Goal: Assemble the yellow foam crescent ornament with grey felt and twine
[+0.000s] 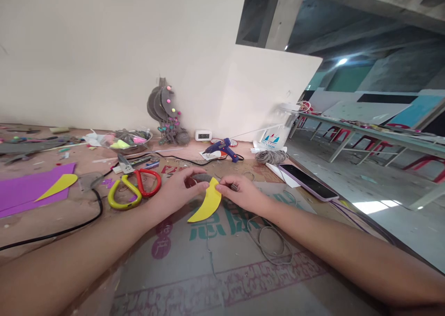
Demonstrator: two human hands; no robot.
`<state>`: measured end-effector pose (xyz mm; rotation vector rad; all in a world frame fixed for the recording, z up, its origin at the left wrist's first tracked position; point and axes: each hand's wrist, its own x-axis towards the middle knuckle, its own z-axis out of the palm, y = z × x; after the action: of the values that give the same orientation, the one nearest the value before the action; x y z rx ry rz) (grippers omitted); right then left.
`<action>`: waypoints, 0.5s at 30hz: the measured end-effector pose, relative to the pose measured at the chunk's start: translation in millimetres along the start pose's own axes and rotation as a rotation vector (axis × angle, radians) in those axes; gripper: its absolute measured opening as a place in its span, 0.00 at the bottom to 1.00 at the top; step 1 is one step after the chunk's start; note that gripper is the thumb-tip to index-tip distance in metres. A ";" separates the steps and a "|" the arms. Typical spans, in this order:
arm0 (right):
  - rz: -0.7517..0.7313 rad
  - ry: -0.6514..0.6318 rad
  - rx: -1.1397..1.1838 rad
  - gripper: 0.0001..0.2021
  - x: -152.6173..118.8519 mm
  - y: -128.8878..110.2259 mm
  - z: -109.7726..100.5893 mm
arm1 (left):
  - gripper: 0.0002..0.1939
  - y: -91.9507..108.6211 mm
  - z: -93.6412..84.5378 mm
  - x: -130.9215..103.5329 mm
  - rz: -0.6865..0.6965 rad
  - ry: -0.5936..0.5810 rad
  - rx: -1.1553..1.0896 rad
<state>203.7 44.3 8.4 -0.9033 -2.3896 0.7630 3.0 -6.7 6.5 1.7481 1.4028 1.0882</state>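
Observation:
A yellow crescent-shaped foam piece (208, 203) hangs point-down between my two hands over the printed cardboard (271, 279). My right hand (241, 193) pinches its upper right edge between thumb and fingers. Curled around a grey curved piece (202, 177) is my left hand (186, 188), its thumb close against the yellow foam. The grey piece lies behind the top of the crescent; my fingers partly hide it, and whether the two are joined I cannot tell. A loose grey cord (274, 246) lies in loops below my right wrist.
Scissors (142, 186) with red and yellow handles lie left, beside purple sheets (36, 190) and another yellow piece (60, 186). Behind my hands are a blue glue gun (224, 149), a white clock (203, 135) and a cord bundle (271, 157). A phone (308, 181) rests at the right edge.

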 end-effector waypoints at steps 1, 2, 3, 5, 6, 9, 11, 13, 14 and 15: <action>-0.008 -0.003 -0.002 0.14 -0.5 -1.0 0.2 | 0.23 0.0 0.6 -0.3 0.003 0.002 0.006; -0.012 -0.011 -0.003 0.14 -1.0 -2.3 0.4 | 0.23 0.1 1.1 -0.6 0.008 0.004 0.006; -0.013 -0.021 -0.003 0.14 -1.7 -4.0 0.7 | 0.22 0.3 1.7 -0.8 0.014 0.005 0.005; -0.012 -0.043 -0.013 0.14 -3.0 -7.8 1.2 | 0.20 1.0 2.5 -1.3 0.022 0.010 0.026; -0.013 -0.052 -0.023 0.14 -3.5 -9.5 1.5 | 0.19 1.4 2.7 -1.6 0.018 0.014 0.047; -0.021 -0.062 -0.047 0.13 -4.4 -12.9 1.8 | 0.20 2.6 2.7 -2.4 -0.004 0.022 0.093; -0.028 -0.065 -0.049 0.13 -4.6 -13.4 1.8 | 0.20 3.5 1.9 -2.9 0.002 0.025 0.101; -0.036 -0.065 -0.050 0.13 -4.6 -12.7 1.8 | 0.17 4.6 0.8 -3.1 0.038 0.031 0.106; -0.040 -0.067 -0.051 0.13 -4.6 -12.0 1.9 | 0.17 5.0 0.1 -3.1 0.056 0.033 0.102; -0.043 -0.070 -0.051 0.13 -4.5 -11.3 2.0 | 0.17 5.1 -0.6 -2.9 0.068 0.037 0.088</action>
<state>200.6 33.3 13.1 -0.8555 -2.4911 0.7316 4.5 -10.7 10.5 1.8584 1.4428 1.1155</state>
